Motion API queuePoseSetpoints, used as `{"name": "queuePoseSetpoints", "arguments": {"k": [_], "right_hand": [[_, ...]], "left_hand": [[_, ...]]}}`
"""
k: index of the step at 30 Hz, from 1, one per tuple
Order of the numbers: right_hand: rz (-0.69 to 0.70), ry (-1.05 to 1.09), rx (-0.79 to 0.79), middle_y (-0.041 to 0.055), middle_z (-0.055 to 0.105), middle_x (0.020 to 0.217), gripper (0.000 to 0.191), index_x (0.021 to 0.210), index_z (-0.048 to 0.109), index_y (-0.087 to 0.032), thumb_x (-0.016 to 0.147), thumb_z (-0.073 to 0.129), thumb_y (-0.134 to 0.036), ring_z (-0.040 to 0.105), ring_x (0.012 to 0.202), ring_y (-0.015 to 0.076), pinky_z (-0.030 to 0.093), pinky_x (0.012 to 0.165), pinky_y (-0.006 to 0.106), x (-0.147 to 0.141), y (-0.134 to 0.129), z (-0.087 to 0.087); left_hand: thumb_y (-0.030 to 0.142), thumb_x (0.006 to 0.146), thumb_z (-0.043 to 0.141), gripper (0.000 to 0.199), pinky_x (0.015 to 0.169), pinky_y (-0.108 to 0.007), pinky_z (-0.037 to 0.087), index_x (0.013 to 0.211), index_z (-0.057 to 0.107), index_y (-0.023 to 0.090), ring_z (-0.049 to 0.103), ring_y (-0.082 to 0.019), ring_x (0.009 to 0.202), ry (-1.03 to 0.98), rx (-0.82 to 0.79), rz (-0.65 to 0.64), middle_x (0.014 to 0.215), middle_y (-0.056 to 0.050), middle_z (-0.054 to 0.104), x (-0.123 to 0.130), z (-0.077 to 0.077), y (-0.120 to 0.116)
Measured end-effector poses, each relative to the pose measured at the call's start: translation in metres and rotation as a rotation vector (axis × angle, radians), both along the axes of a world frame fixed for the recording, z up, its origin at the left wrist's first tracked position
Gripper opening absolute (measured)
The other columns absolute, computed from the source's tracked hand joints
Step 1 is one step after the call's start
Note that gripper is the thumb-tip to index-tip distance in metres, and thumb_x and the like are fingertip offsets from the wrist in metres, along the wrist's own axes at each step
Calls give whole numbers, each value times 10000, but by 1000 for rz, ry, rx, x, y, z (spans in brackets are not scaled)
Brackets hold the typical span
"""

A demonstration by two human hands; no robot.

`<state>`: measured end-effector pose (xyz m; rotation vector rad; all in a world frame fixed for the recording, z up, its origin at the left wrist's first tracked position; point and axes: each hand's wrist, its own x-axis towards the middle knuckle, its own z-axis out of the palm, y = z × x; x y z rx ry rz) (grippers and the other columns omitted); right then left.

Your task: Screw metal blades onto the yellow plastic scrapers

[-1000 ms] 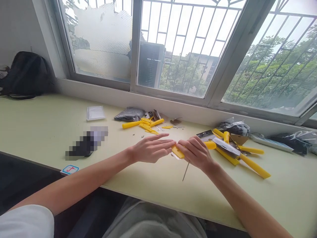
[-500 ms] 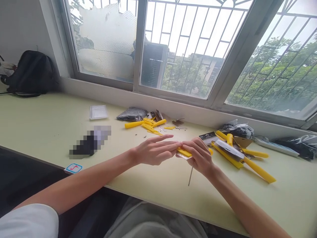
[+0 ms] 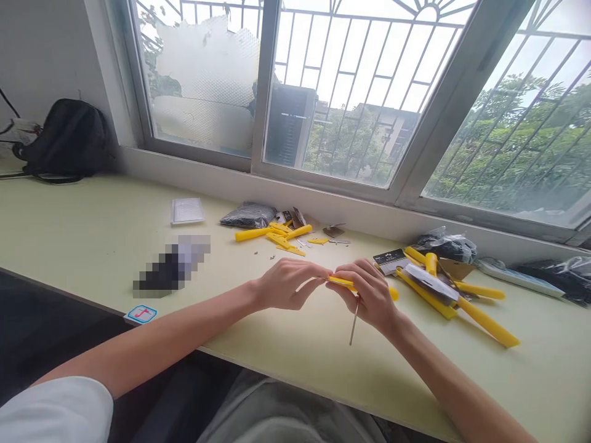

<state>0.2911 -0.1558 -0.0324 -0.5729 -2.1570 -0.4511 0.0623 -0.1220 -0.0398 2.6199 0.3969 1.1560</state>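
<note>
In the head view, the right hand (image 3: 372,294) wraps its fingers round a yellow tool (image 3: 342,282) above the desk (image 3: 286,332), in front of the person. The flat end of the tool points toward the left hand (image 3: 289,284), and a rounded yellow end shows past the other side of the right hand. A thin metal rod (image 3: 354,326) slants down from beneath the right hand, its lower end free; how it is held is hidden.

The left hand arches in from the left, thumb and fingertips drawn close together at the flat end of the tool. Whether they pinch it I cannot tell.

To the right of the hands lies a pile of yellow-handled tools (image 3: 484,320), with a black-and-white card (image 3: 390,261) at its left edge and a bagged dark bundle (image 3: 446,245) behind it. A flat white box (image 3: 521,278) lies farther right. Beyond the left hand, near the window, are yellow pieces (image 3: 279,236) in a loose heap beside a dark plastic packet (image 3: 249,215), with small metal bits (image 3: 272,257) in front. A clear square case (image 3: 187,211) lies left of that packet; nearer the person are a blurred-out dark object (image 3: 161,271) and a marked label (image 3: 141,314) at the desk's edge. A black backpack (image 3: 69,138) sits at the far left.
</note>
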Motion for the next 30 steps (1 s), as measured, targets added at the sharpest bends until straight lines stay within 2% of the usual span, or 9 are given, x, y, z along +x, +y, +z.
{"name": "queuePoseSetpoints", "arguments": {"k": [1, 3, 6, 9, 12, 17, 23, 26, 30], "right_hand": [[-9, 19, -84, 43, 693, 800, 58, 962, 636, -231, 978, 612, -281, 555, 704, 177, 443, 681, 325, -1, 1, 0], [-41, 58, -277, 22, 604, 685, 221, 855, 639, -217, 1000, 566, -366, 493, 651, 168, 413, 620, 307, -4, 3, 0], [-95, 123, -605, -8, 481, 608, 402, 747, 628, -200, 981, 545, -516, 410, 589, 144, 356, 554, 287, -7, 4, -2], [-84, 208, -928, -9, 500, 629, 462, 732, 630, -183, 930, 575, -597, 424, 581, 131, 361, 551, 277, -10, 1, -2], [-5, 280, -1131, 19, 595, 704, 468, 783, 672, -165, 896, 609, -615, 531, 662, 157, 427, 620, 285, -12, -2, 0], [123, 321, -1300, 31, 630, 702, 494, 801, 698, -148, 886, 615, -628, 563, 672, 156, 456, 677, 299, -12, 0, 3], [115, 311, -1446, 45, 657, 685, 518, 728, 706, -143, 863, 629, -637, 565, 644, 149, 441, 685, 301, -12, 3, 3], [69, 318, -1470, 44, 651, 657, 501, 670, 688, -147, 847, 652, -614, 562, 640, 155, 427, 680, 300, -13, 3, 4], [24, 333, -1489, 44, 653, 666, 527, 668, 682, -149, 801, 668, -659, 565, 648, 159, 420, 684, 297, -15, 2, 5]], "left_hand": [[284, 994, 477, 203, 934, -351, 568, 1132, 607, 210, 738, -192, 942, -15, -62, -3, 1030, -98, 771, 1, -2, 0], [323, 1014, 455, 232, 847, -324, 580, 1179, 562, 199, 728, -174, 846, -45, -208, -51, 963, -90, 765, 3, -6, 1], [418, 1015, 469, 261, 787, -317, 592, 1118, 546, 191, 728, -173, 789, -66, -499, -176, 898, -80, 749, 8, -12, 4], [494, 975, 543, 317, 764, -360, 609, 1065, 517, 192, 744, -201, 769, -93, -784, -308, 907, -89, 735, 12, -18, 7], [517, 935, 611, 358, 743, -389, 614, 1034, 492, 194, 750, -217, 734, -113, -967, -395, 915, -100, 736, 14, -20, 9], [477, 889, 690, 375, 684, -386, 606, 1026, 490, 191, 758, -253, 716, -87, -1137, -408, 916, -132, 757, 12, -21, 13], [365, 833, 753, 361, 712, -403, 598, 1025, 512, 176, 766, -287, 764, -55, -1356, -454, 893, -156, 761, 11, -20, 18], [349, 811, 781, 375, 718, -397, 598, 1004, 511, 175, 766, -283, 773, -49, -1390, -480, 883, -148, 757, 10, -20, 20], [341, 820, 780, 376, 687, -374, 590, 1004, 500, 169, 764, -271, 743, -32, -1355, -469, 895, -154, 755, 10, -21, 21]]}}
